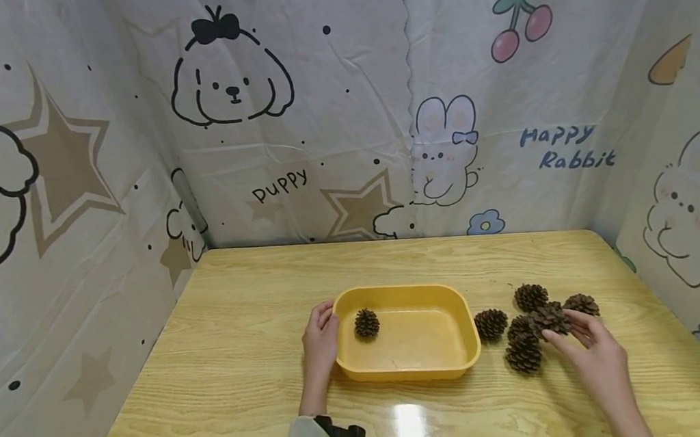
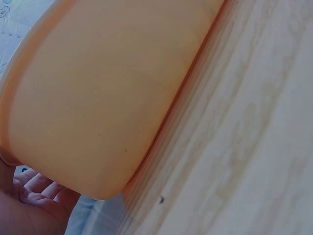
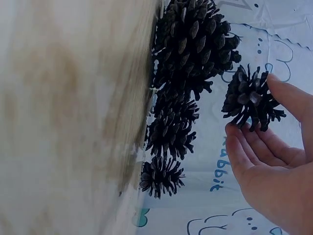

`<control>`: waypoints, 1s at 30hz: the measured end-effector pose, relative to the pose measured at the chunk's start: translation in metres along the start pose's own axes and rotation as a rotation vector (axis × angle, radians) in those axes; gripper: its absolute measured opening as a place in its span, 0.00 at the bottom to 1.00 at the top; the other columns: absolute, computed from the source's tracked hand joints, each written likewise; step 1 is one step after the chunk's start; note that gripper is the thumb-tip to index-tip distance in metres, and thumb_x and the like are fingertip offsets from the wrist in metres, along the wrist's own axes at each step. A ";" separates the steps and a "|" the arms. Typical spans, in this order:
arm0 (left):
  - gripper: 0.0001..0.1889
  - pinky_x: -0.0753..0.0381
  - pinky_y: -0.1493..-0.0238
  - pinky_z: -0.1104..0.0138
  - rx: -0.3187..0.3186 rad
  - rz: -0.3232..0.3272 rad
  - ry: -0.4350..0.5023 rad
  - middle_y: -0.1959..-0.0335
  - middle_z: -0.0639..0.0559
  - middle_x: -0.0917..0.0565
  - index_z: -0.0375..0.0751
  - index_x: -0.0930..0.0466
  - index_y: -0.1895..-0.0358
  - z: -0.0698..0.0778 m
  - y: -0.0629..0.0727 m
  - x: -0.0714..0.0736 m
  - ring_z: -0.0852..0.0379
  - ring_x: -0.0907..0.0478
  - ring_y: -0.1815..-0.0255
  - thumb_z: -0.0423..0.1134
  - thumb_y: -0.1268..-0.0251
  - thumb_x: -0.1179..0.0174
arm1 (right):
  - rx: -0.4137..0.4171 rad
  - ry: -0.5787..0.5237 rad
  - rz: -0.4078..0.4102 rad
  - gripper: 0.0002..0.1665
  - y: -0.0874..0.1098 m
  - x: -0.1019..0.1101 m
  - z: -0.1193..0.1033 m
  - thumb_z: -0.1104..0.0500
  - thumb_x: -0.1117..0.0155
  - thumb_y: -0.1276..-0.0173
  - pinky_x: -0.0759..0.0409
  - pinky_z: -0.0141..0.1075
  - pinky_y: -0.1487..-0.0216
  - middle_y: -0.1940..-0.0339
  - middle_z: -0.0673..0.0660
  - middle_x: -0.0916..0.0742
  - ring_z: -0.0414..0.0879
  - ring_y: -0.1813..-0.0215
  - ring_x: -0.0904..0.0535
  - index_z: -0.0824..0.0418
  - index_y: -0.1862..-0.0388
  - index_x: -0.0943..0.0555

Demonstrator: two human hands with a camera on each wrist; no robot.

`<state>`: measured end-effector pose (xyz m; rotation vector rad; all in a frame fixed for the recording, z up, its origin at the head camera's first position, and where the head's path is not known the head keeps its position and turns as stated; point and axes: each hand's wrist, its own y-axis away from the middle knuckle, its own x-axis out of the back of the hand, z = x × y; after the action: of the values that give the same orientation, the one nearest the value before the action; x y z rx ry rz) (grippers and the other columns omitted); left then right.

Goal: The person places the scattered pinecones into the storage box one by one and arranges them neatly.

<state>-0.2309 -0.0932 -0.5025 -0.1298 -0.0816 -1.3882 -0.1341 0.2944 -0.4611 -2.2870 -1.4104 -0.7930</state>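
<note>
My right hand [image 1: 596, 352] pinches a brown pine cone [image 3: 252, 100] between thumb and fingertips. In the right wrist view that cone is lifted, apart from the other cones. Below and around it on the table lie several more pine cones [image 1: 524, 354]. At the left end of a shallow yellow plastic tub [image 1: 408, 375], my left hand [image 1: 319, 344] grips the rim with thumb and fingers; part of the fingers is hidden behind the wall in the left wrist view. One pine cone [image 1: 367, 323] sits inside the tub, toward its left side.
One pine cone [image 1: 491, 325] lies right beside the tub's right wall. The wood-grain table [image 1: 238, 364] reaches back to a patterned cloth [image 1: 329, 110] that hangs behind and on both sides. A black strap [image 1: 341, 434] circles the left wrist over a pale sleeve.
</note>
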 end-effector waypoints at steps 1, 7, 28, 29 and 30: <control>0.19 0.22 0.37 0.50 0.011 -0.001 0.004 0.38 0.34 0.21 0.38 0.27 0.37 0.000 -0.001 0.000 0.38 0.24 0.35 0.38 0.26 0.51 | 0.004 0.002 -0.001 0.46 0.000 -0.001 -0.001 0.41 0.34 0.35 0.30 0.53 0.33 0.26 0.68 0.32 0.66 0.28 0.33 0.61 0.25 0.38; 0.19 0.24 0.35 0.50 0.033 -0.001 0.003 0.37 0.35 0.22 0.37 0.29 0.35 -0.002 -0.001 0.001 0.39 0.25 0.35 0.38 0.25 0.51 | 0.042 -0.006 -0.010 0.46 0.002 -0.008 -0.007 0.41 0.34 0.36 0.29 0.42 0.33 0.27 0.68 0.31 0.66 0.29 0.32 0.62 0.26 0.38; 0.19 0.24 0.35 0.50 0.037 0.005 -0.011 0.38 0.36 0.21 0.38 0.28 0.36 -0.005 -0.004 0.000 0.40 0.24 0.35 0.37 0.26 0.50 | 0.144 -0.050 -0.022 0.43 0.004 -0.026 -0.026 0.42 0.34 0.35 0.31 0.15 0.38 0.27 0.65 0.30 0.64 0.29 0.31 0.60 0.28 0.35; 0.19 0.24 0.35 0.50 0.040 0.003 -0.009 0.38 0.36 0.21 0.38 0.28 0.36 -0.005 -0.004 0.000 0.40 0.24 0.35 0.37 0.26 0.50 | 0.147 -0.048 -0.025 0.43 0.004 -0.027 -0.026 0.42 0.34 0.35 0.29 0.22 0.34 0.27 0.65 0.30 0.64 0.30 0.31 0.60 0.28 0.35; 0.19 0.24 0.35 0.50 0.044 0.003 -0.010 0.38 0.36 0.21 0.39 0.28 0.36 -0.005 -0.004 0.000 0.40 0.24 0.35 0.37 0.26 0.50 | 0.147 -0.046 -0.029 0.43 0.004 -0.028 -0.027 0.42 0.34 0.35 0.28 0.30 0.31 0.27 0.66 0.30 0.64 0.30 0.31 0.60 0.28 0.35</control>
<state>-0.2352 -0.0942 -0.5073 -0.1001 -0.1199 -1.3818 -0.1478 0.2580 -0.4574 -2.1904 -1.4742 -0.6269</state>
